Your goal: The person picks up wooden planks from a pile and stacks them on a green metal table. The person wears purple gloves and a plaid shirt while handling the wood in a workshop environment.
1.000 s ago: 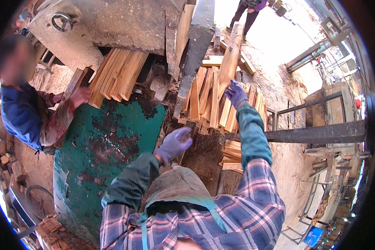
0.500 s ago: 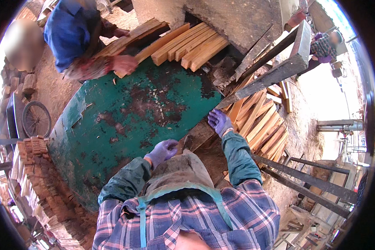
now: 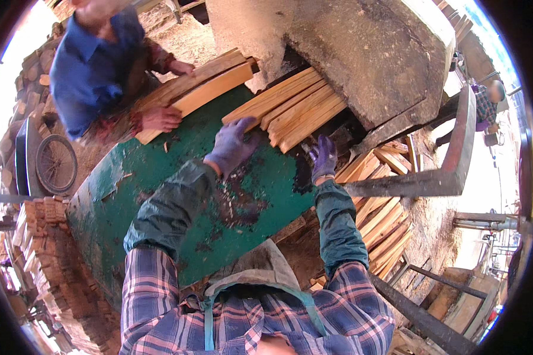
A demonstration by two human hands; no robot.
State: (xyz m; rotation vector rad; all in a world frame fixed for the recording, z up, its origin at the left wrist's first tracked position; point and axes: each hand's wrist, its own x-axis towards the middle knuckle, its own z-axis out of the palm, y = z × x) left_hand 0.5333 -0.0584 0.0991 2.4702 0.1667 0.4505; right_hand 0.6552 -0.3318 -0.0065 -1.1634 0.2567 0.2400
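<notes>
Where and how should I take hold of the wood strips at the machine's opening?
Probably by the near ends of the wood strips, coming from over the green table and closing across the outer edges: the strips lie side by side, near ends jutting out, far ends at the dark opening of the machine.

We reach forward, elbows set wider than hands. Our left forearm [image 3: 172,204] slants inward; our right forearm [image 3: 340,228] runs steeper, leaning slightly inward. Our left hand [image 3: 232,147], purple-gloved, angles up and rightward, fingers loosely bent, thumb apart. Our right hand [image 3: 324,158], gloved alike, points upward, fingers parted, slightly curled.
</notes>
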